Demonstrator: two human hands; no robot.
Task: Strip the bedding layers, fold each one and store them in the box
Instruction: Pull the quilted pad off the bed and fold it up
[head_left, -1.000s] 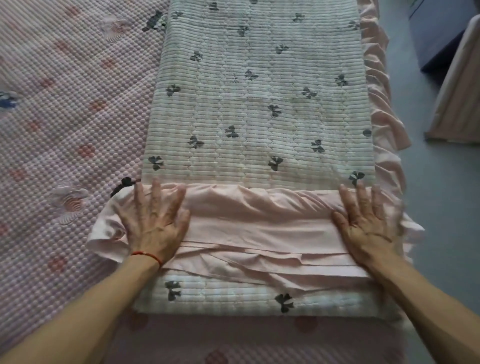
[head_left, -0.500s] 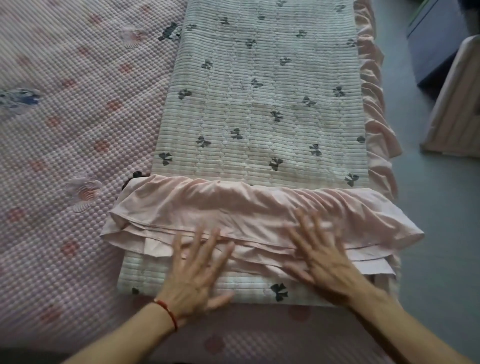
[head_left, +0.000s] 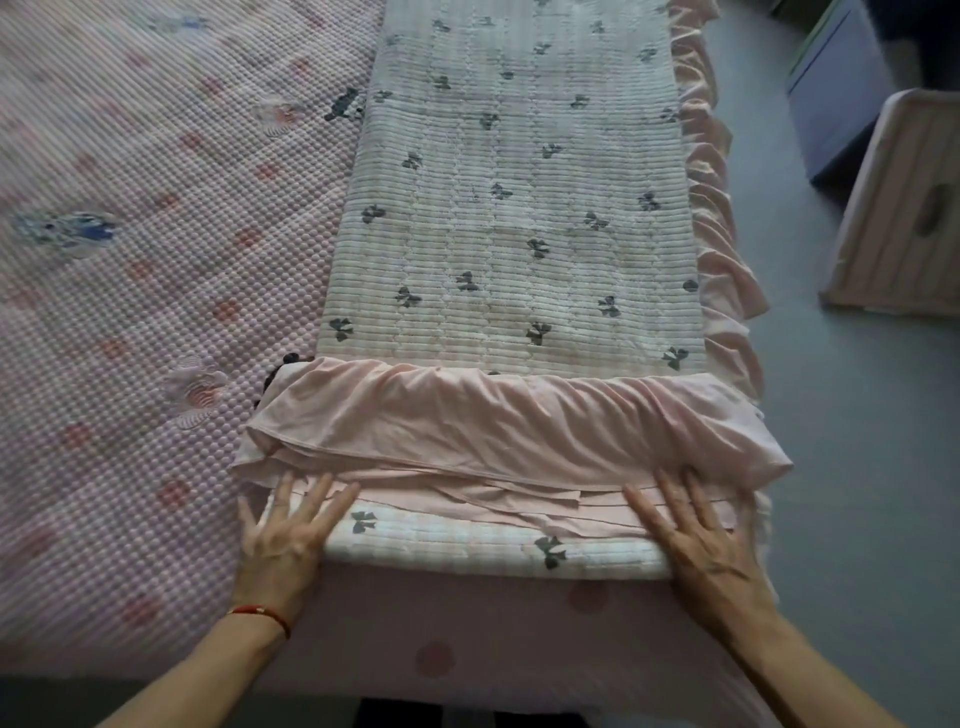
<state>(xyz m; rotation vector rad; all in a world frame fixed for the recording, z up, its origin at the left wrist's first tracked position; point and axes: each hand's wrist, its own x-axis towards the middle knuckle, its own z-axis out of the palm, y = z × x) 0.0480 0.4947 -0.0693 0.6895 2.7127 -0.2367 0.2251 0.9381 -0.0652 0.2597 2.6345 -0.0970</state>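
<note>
A white quilted bed cover (head_left: 514, 208) with small dark bows lies folded into a long strip on the bed, its pink ruffle (head_left: 519, 421) doubled back across the near end. My left hand (head_left: 283, 540) lies flat with fingers spread at the near left corner of the fold. My right hand (head_left: 701, 535) presses flat on the near right corner, fingertips on the pink ruffle. Neither hand grips anything. A pink striped box (head_left: 898, 208) stands on the floor to the right.
The bed is covered by a pink bubble-textured sheet (head_left: 130, 312) left of the strip. A ruffle edge (head_left: 722, 234) hangs off the bed's right side. Grey floor (head_left: 857, 467) lies to the right, with a dark blue box (head_left: 831, 93) behind the pink one.
My hands have slid apart from the middle of the near fold to its two outer corners. Before that they moved down from the ruffle's far edge.
</note>
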